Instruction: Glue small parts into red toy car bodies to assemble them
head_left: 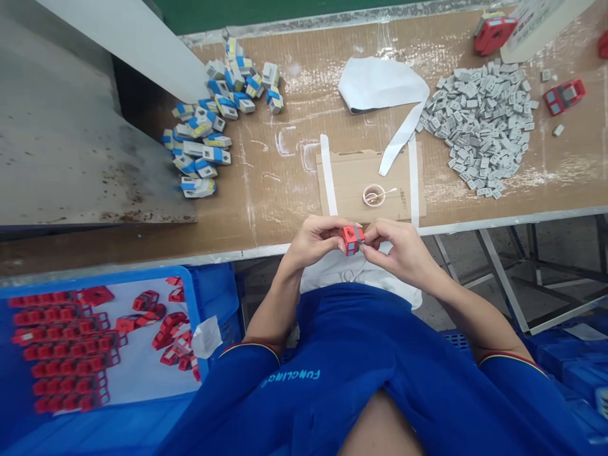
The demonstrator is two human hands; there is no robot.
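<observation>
Above the front edge of the table (285,190), just before a cardboard sheet (342,190), the left hand (313,244) and right hand (396,250) meet around a small red plastic block (352,240). The left fingers (332,232) curl closed against one side, while the right fingertips (367,239) pinch the other. Those fingers hide parts of the block, so its full shape is hard to make out.
</observation>
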